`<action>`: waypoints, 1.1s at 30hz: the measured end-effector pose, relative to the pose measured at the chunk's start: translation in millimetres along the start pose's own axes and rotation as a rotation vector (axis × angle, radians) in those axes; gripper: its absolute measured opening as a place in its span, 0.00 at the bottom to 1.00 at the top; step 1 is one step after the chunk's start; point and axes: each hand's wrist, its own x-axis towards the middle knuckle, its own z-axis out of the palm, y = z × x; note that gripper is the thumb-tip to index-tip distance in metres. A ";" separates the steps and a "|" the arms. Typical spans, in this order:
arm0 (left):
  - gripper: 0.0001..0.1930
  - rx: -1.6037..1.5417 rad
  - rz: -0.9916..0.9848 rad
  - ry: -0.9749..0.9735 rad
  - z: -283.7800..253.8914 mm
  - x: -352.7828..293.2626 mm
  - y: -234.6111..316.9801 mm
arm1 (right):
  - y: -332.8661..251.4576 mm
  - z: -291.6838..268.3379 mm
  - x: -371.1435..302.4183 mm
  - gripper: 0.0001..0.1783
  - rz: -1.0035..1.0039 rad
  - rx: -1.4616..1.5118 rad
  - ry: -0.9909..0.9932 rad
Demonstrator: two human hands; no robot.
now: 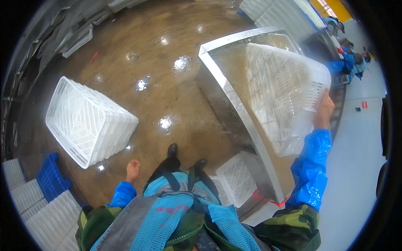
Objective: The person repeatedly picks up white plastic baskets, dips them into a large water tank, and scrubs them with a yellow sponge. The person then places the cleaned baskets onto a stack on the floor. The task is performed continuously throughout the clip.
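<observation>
My right hand (324, 109) grips the end wall of a white perforated plastic crate (307, 69). That crate lies in a steel trough (226, 79) of brownish water on my right and is a little blurred. Some of its lower part is under the water. My left hand (133, 169) hangs beside my left leg with its fingers curled in and nothing visible in them. To its left on the wet floor stands a stack of white crates (90, 121), apart from the hand. Blue plastic sleeves cover both my forearms.
White stacks (50, 221) and a blue crate (51, 178) stand at the lower left. Another white crate (236, 180) sits on the floor against the trough's near side. Tall crate stacks (278, 14) rise beyond the trough. Several people (354, 62) work at the far right.
</observation>
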 end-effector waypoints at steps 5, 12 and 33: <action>0.09 0.040 0.116 -0.061 -14.1 35.6 53.7 | -24.3 -79.5 -61.4 0.23 0.052 0.205 0.126; 0.10 0.082 0.228 -0.131 -9.6 40.2 38.2 | -4.0 -156.4 -204.4 0.26 0.003 0.485 0.383; 0.11 0.300 0.262 -0.182 -98.0 -112.1 -63.1 | 217.2 -158.1 -579.5 0.36 0.447 0.466 0.808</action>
